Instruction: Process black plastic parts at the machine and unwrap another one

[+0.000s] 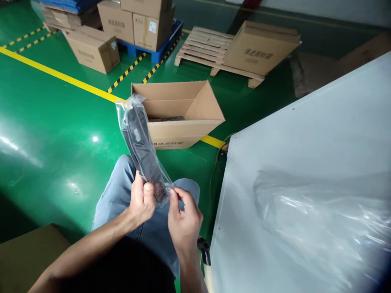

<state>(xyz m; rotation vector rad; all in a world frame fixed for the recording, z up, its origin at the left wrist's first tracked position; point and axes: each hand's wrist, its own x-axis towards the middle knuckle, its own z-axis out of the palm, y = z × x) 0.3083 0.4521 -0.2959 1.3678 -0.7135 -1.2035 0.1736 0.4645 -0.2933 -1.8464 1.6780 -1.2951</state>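
Observation:
A long dark part in a clear plastic bag (141,146) is held tilted above my lap, its far end by the left side of an open cardboard box (180,132). My left hand (143,200) is wrapped round the near end of the bagged part, thumb on top. With thumb and forefinger, my right hand (185,215) pinches the edge of the clear bag at its near right corner. What exactly the dark part is I cannot make out through the plastic. Inside the box a dark piece (172,119) shows just over the front wall.
A pale tabletop (244,228) at the right carries a heap of clear plastic bags (317,219). Farther back stand a wooden pallet (204,47) with a large carton (262,49), and stacked cartons (146,30) on a blue pallet (161,51). Another carton (33,256) sits at lower left.

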